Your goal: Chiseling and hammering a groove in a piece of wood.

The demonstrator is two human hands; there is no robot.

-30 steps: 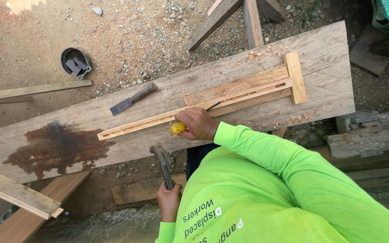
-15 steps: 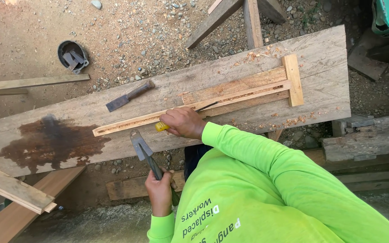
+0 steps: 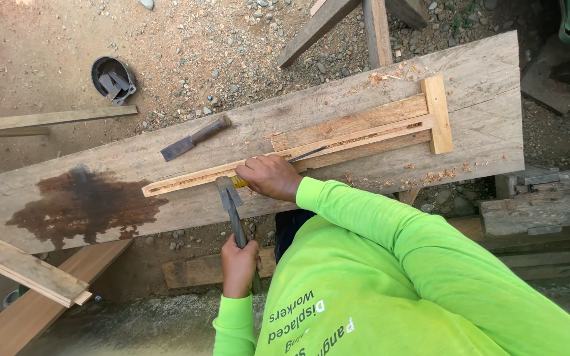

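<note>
Looks to me like we're mid-chiseling: right hand [image 3: 268, 177] wrapped around the yellow-handled chisel [image 3: 285, 165] on the wood strip [image 3: 245, 168], left hand [image 3: 239, 264] gripping the hammer [image 3: 229, 198] just below it, so next needs a square tap on the handle.

A second chisel [image 3: 194, 139] with a dark wooden handle and a flat steel blade lay on the wide grey plank [image 3: 483, 72], to the left, clear of the other pieces. A dark wet stain [image 3: 87, 204] spread across the plank's left end. Wood shavings [image 3: 430, 177] were scattered near the right end, some by the short upright cross piece [image 3: 437, 113]. Beyond the plank, on the gravel ground [image 3: 192, 39], sat a small black tub [image 3: 113, 79] with metal bits inside. A thin lath [image 3: 47, 120] lay far left. At the near left, two loose boards [image 3: 24, 267] crossed each other. Weathered timber [image 3: 539, 211] sat at the right.
</note>
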